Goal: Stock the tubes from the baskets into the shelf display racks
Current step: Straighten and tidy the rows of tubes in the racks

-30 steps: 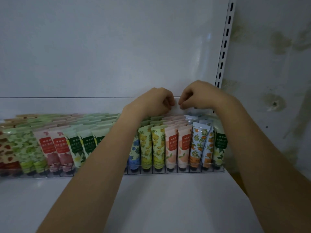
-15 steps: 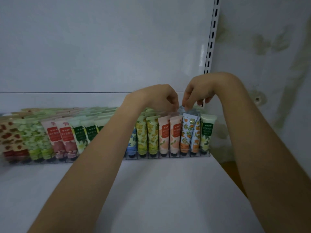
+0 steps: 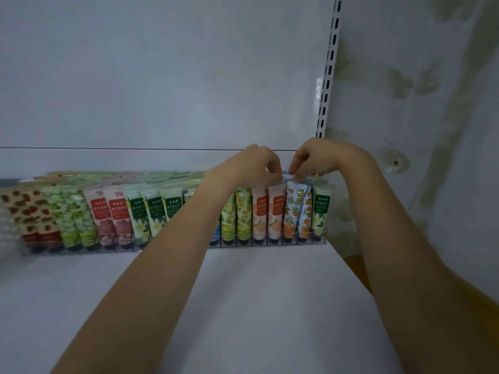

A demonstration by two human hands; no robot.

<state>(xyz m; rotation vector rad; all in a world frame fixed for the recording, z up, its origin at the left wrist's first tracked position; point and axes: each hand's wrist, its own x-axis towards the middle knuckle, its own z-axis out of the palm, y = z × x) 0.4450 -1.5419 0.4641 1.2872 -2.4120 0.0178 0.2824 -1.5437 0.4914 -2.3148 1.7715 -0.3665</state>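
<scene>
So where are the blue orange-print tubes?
Head view, right of centre: the blue orange-print tubes stand between peach-print tubes and the last green-labelled tube in the clear rack.

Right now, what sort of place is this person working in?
Most likely a shop aisle: a white shelf beside a slotted upright, a clear display rack divided into lanes, and rows of patterned tubes facing out.
</scene>
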